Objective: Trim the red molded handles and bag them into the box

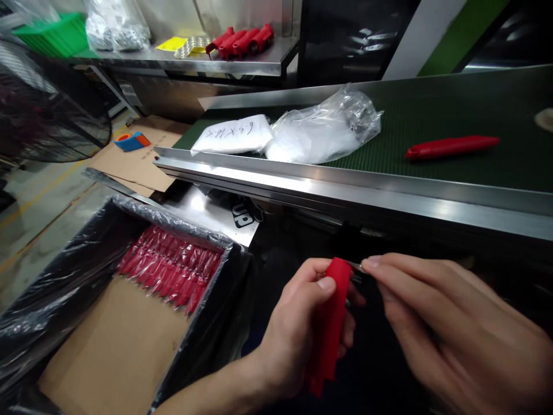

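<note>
Red elongated part (332, 328), head view: clasped in the left hand (296, 317), thumb on its face, fingers curled behind. Right hand (444, 317): fingertips pinched on a thin shiny item (356, 267) at the part's upper end. Green conveyor belt (436, 112) beyond: second red piece (453, 147). Plastic-lined box (173, 226) at left: bagged red pieces (173, 268).

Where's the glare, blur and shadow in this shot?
Head view: hot spot on the metal sheet, bright streaks along the conveyor rail; head view: right hand looks soft, fan smeared at the left edge; head view: deep shadow under the rail hides detail, but the red part in the left hand stands out against it.
</note>
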Demonstrator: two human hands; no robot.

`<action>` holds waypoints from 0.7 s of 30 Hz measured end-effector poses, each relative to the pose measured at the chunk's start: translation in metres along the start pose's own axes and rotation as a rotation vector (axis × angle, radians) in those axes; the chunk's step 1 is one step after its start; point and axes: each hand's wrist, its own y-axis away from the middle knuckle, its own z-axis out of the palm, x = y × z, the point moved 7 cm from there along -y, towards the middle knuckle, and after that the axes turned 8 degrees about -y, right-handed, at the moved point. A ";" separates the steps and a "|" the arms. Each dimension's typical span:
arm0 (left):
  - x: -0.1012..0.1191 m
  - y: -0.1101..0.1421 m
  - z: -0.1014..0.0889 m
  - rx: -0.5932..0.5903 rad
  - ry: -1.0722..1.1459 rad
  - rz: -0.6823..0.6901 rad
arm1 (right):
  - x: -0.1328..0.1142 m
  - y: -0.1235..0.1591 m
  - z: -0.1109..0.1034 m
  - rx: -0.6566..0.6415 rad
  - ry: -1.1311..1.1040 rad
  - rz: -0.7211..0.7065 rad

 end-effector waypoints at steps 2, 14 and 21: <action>-0.001 0.000 0.000 0.005 0.003 -0.013 | 0.000 0.001 0.000 -0.009 0.004 0.005; 0.003 -0.006 -0.004 0.046 0.003 -0.067 | -0.012 0.014 0.005 -0.026 -0.022 0.015; 0.019 -0.014 -0.004 0.047 -0.030 0.010 | -0.017 0.029 0.008 -0.062 -0.001 -0.134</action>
